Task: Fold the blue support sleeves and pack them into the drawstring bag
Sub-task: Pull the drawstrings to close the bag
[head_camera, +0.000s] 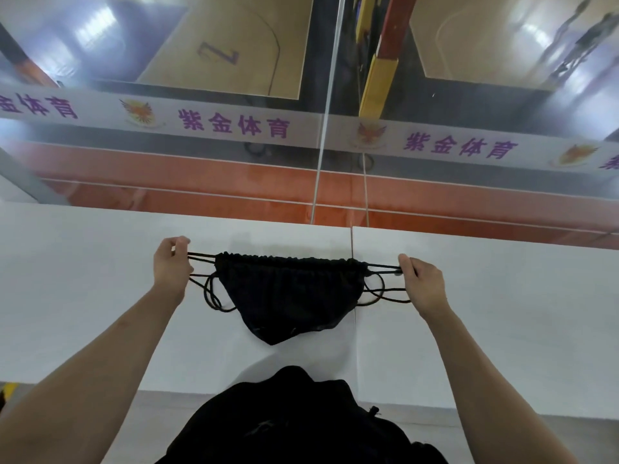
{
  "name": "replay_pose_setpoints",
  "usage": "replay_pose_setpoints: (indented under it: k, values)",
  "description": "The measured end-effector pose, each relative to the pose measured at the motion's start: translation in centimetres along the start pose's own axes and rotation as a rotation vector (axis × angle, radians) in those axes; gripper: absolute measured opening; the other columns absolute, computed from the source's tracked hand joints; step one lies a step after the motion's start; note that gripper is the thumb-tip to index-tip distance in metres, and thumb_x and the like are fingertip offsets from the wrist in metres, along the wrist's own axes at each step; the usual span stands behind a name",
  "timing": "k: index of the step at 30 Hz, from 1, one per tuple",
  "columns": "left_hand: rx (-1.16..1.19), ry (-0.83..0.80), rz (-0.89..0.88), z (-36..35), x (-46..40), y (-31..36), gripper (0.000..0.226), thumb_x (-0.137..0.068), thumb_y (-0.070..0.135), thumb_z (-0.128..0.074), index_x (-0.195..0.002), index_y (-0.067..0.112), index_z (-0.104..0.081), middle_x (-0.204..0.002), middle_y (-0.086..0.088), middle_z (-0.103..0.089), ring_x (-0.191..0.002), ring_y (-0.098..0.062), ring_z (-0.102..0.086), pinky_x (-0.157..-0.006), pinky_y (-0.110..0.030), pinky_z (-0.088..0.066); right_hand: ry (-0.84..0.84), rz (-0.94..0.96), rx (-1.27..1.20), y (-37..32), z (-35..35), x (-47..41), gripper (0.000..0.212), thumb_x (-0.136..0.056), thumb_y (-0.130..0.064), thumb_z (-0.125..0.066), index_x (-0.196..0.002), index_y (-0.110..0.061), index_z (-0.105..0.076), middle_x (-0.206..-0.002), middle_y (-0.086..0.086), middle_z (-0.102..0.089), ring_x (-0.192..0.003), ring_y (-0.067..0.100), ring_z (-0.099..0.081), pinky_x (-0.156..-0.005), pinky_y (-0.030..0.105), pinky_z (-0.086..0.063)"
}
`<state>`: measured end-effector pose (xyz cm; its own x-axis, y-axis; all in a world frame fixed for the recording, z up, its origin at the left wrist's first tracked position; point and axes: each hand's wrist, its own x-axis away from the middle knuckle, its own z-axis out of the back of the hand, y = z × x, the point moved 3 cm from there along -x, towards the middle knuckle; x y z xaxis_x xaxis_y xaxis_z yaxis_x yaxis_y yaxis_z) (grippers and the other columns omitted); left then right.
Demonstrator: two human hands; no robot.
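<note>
Your left hand (171, 262) is clenched around the black cords (201, 259) that run out of the left end of the drawstring bag (288, 293), fingers curled over them and thumb on top. Your right hand (422, 283) grips the matching cords (385, 266) at the right end in the same way, fingers folded around them. The cords run taut from each hand to the bag's mouth, which is gathered into a tight, puckered band. The black bag lies on the white surface (83, 296) between your 2 hands, its body sagging toward you into a point. Loose loops of cord lie on the surface beside each lower corner. The blue sleeves cannot be seen.
</note>
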<state>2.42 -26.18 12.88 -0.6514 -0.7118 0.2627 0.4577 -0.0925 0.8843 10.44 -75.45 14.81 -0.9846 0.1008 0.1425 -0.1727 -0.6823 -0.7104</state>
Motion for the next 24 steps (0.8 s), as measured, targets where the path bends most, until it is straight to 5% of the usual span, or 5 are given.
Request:
replay_pose_setpoints:
  k: [10, 14, 18, 21, 24]
  values:
    - [-0.327, -0.661, -0.184, -2.3, 2.1, 1.0, 0.035, -0.102, 0.049, -0.049, -0.107, 0.023, -0.071, -0.069, 0.008, -0.064, -0.065, -0.014, -0.053, -0.060, -0.029, -0.041, -0.418, -0.042, -0.107, -2.2, -2.7, 0.7, 0.055, -0.102, -0.054, -0.050, -0.082, -0.010, -0.075, -0.057, -0.002, -0.059, -0.056, 0.018, -0.049, -0.064, 0.033, -0.042]
    - [-0.312, -0.573, -0.218, -2.4, 1.7, 1.3, 0.023, -0.100, 0.043, -0.057, -0.106, 0.025, -0.071, -0.099, 0.012, -0.074, -0.091, -0.004, -0.067, -0.082, -0.027, -0.049, -0.460, 0.059, 0.024, -2.8, -3.3, 0.3, 0.037, -0.103, -0.045, -0.054, -0.079, -0.023, -0.073, -0.074, -0.011, -0.070, -0.067, 0.025, -0.057, -0.066, 0.034, -0.046]
    - [-0.088, -0.239, -0.106, 0.5, -0.9, 0.3, 0.011, -0.101, 0.031, -0.059, -0.097, 0.025, -0.068, -0.088, 0.003, -0.063, -0.076, -0.015, -0.051, -0.076, -0.035, -0.044, -0.300, 0.057, -0.024, -1.5, -1.4, -0.8, 0.036, -0.104, -0.033, -0.053, -0.073, -0.017, -0.063, -0.065, -0.004, -0.052, -0.061, 0.014, -0.042, -0.061, 0.032, -0.036]
    - [-0.143, -0.341, -0.057, 0.2, -1.0, -0.3, 0.026, -0.104, 0.023, -0.047, -0.103, 0.017, -0.072, -0.073, -0.002, -0.053, -0.069, -0.020, -0.045, -0.065, -0.032, -0.042, -0.371, -0.002, -0.068, -0.8, -1.8, -0.8, 0.035, -0.101, -0.028, -0.053, -0.070, -0.016, -0.064, -0.064, 0.000, -0.054, -0.061, 0.014, -0.047, -0.066, 0.034, -0.042]
    - [-0.228, -0.586, -0.024, -1.5, 0.9, 0.0, 0.036, -0.107, 0.029, -0.041, -0.100, 0.009, -0.071, -0.077, -0.006, -0.067, -0.065, -0.021, -0.047, -0.059, -0.030, -0.041, -0.468, -0.028, -0.142, -1.7, -2.8, -0.5, 0.032, -0.100, -0.017, -0.050, -0.076, -0.009, -0.070, -0.063, 0.006, -0.063, -0.060, 0.018, -0.055, -0.067, 0.038, -0.044]
